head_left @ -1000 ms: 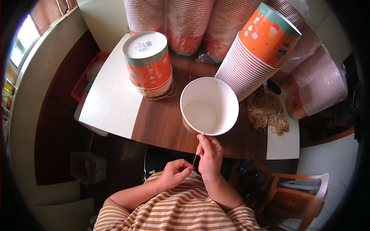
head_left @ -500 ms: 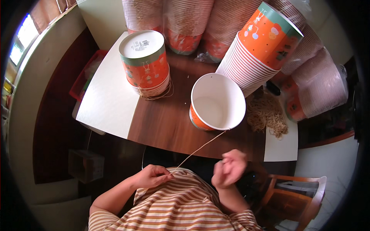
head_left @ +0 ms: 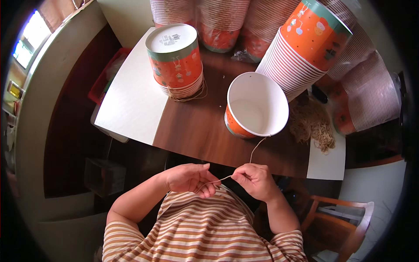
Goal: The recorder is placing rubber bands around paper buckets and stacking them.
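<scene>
A paper bucket [head_left: 257, 105], orange and green outside and white within, stands mouth up on the brown table. From a hole near its near rim hangs a thin beige string [head_left: 252, 153], curving down toward me. My right hand [head_left: 255, 180] pinches this string between thumb and fingertips. Just to the left, my left hand [head_left: 192, 178] is open, palm turned up with its fingers apart. The loose end of the string crosses those fingers without being gripped. Both hands are in front of my striped shirt, off the table's near edge.
Upside-down stacked buckets [head_left: 176, 65] with strings round their rims stand at left. A taller bucket stack [head_left: 297, 61] leans behind the upright bucket. A heap of beige strings [head_left: 312, 124] lies at right. Plastic-wrapped stacks [head_left: 222, 26] line the back; a wooden chair [head_left: 336, 218] is at lower right.
My right hand has come left and taken hold of the string. The left hand has loosened its pinch and spread its fingers. The string, taut before, now hangs slack near the bucket.
</scene>
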`<state>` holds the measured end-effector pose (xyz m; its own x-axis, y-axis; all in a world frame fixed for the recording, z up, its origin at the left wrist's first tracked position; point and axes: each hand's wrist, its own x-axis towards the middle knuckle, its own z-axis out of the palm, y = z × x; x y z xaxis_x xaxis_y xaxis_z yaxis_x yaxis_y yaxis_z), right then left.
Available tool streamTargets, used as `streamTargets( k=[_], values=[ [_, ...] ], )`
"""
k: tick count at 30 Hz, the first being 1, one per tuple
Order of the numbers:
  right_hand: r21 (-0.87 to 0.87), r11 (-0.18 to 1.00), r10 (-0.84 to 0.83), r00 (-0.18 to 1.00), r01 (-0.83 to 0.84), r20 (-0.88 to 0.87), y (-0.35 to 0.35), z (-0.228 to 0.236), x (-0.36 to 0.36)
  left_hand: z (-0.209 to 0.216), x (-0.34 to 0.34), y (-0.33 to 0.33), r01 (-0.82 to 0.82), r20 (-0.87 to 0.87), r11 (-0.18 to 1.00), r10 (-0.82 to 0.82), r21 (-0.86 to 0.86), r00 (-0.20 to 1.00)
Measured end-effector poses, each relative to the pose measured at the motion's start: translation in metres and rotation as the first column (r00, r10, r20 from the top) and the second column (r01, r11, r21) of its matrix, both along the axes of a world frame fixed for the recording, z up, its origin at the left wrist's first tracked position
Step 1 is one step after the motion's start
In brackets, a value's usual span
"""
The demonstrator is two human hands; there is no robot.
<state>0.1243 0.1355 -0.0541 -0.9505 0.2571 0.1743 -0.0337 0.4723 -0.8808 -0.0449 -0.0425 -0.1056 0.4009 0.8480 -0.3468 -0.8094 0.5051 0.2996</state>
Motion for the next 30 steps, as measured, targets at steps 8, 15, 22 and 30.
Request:
streamTargets(
  k=[8, 15, 22, 30],
  values=[
    [-0.108, 0.993, -0.036, 0.996, 0.045, 0.085, 0.013, -0.002, 0.019, 0.008, 0.008, -0.017, 0.04, -0.401, 0.992, -0.087, -0.124, 0.912],
    [0.276, 0.951, 0.114, 0.987, -0.141, 0.111, -0.003, 0.026, 0.004, 0.034, 0.013, -0.004, 0.111, -0.676, 0.994, -0.073, 0.013, 0.733],
    [-0.418, 0.908, 0.13, 0.975, -0.044, 0.181, -0.041, -0.005, -0.006, 0.037, 0.015, 0.006, 0.072, -0.763, 0.995, 0.004, 0.066, 0.647],
    [-0.015, 0.994, -0.109, 0.989, 0.108, -0.095, -0.035, -0.021, 0.0, 0.029, 0.011, -0.007, -0.126, -0.446, 0.988, 0.074, -0.089, 0.892]
  ],
)
